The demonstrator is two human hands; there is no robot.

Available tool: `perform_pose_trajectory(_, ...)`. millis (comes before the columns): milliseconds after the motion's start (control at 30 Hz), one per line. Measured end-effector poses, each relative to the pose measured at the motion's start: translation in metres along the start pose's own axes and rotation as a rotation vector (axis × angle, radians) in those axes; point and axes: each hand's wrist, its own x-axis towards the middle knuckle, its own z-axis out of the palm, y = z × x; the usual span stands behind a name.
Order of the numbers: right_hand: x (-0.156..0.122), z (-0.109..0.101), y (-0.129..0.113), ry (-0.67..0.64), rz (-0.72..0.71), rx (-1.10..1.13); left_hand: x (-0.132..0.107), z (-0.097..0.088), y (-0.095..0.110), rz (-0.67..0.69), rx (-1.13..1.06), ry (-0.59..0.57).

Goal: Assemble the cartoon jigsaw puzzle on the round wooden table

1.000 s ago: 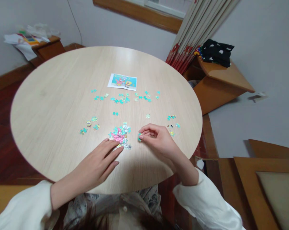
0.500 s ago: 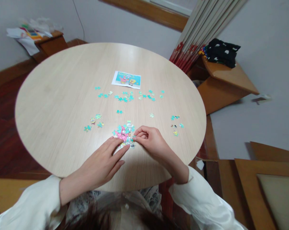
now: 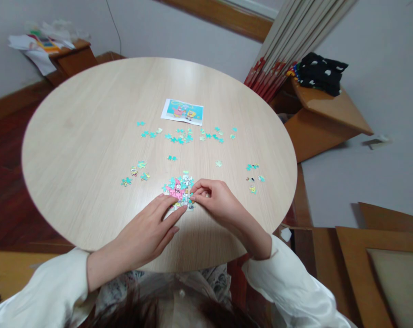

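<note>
A partly joined jigsaw puzzle [image 3: 178,186] with a pink starfish and a pale long-nosed figure lies near the front of the round table. My left hand [image 3: 151,227] is open, its fingers stretched over the puzzle's lower left part and its fingertips resting on it. At the puzzle's right edge, my right hand [image 3: 217,198] is closed in a pinch on a small puzzle piece [image 3: 192,197], mostly hidden by the fingertips. Both hands cover some of the lower puzzle.
Beyond the puzzle, a printed picture [image 3: 183,112] lies on the round table [image 3: 80,136]. Loose turquoise pieces [image 3: 179,137] are scattered in front of it. Small groups of pieces lie left [image 3: 134,171] and right [image 3: 253,178]. A wooden stool [image 3: 329,114] stands beyond the right rim.
The view has shifted slightly. Both hands keep nearly the same place at the puzzle, the right fingertips still pinching at its right edge.
</note>
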Motion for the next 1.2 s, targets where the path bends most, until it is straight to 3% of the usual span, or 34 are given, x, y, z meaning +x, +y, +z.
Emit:
perform_pose_trajectory(267, 0.001, 0.0019, -0.0023, 0.044, -0.033, -0.23, 0.002, -0.0025, 0.0015, 0.021, 0.028, -0.013)
perform_pose_trajectory(1200, 0.0031, 0.0005, -0.0043, 0.034, -0.028, -0.292, 0.0022, -0.0028, 0.0017, 0.031, 0.078, -0.025)
